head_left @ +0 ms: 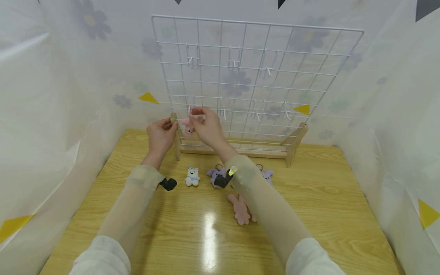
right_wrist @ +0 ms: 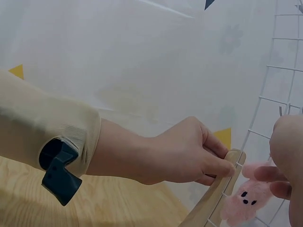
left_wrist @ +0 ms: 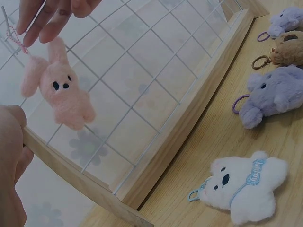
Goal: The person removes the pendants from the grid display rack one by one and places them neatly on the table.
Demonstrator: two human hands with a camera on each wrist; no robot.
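Observation:
A pink plush bunny keychain [left_wrist: 68,94] hangs by its pink bead chain [left_wrist: 18,40] at a white hook on the left of the wire grid panel [head_left: 245,23]. My right hand [head_left: 209,128] is right at the bunny's ears and chain, its fingers loosely bent. The right wrist view shows fingertips overlapping the bunny's ear. With thumb and fingers, my left hand [head_left: 160,137] grips the top of the wooden stand's left post [head_left: 177,143], beside the bunny.
On the wooden table [head_left: 326,214] lie a white plush bear [head_left: 192,177], purple plush keychains [left_wrist: 277,92], a brown plush [left_wrist: 289,49] and another pink plush bunny [head_left: 241,210]. More white hooks [head_left: 233,65] hang along the grid. White sheeting [head_left: 44,95] encloses the table.

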